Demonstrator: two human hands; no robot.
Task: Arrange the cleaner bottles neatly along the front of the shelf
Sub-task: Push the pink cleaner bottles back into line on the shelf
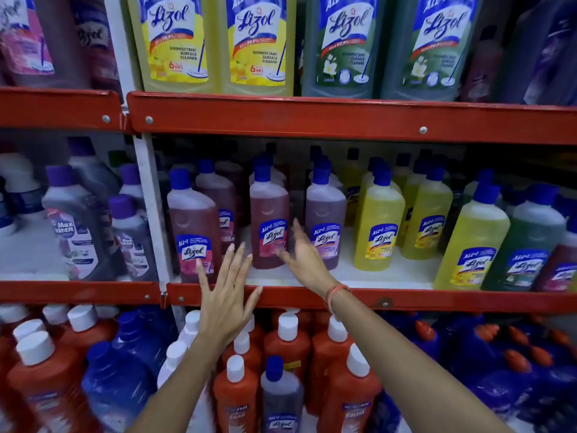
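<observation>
The middle shelf holds Lizol cleaner bottles with blue caps. A pink bottle stands at the front left. A second pink bottle and a purple one stand further back, then yellow bottles to the right. My left hand is raised with fingers spread, in front of the shelf's red lip, between the two pink bottles, holding nothing. My right hand reaches in, open, its fingers between the second pink bottle and the purple one, close to both.
A yellow bottle and a green one stand at the front right. The red shelf lip runs below. Large Lizol bottles fill the shelf above. Orange and blue bottles crowd the shelf below. A white upright post divides the bays.
</observation>
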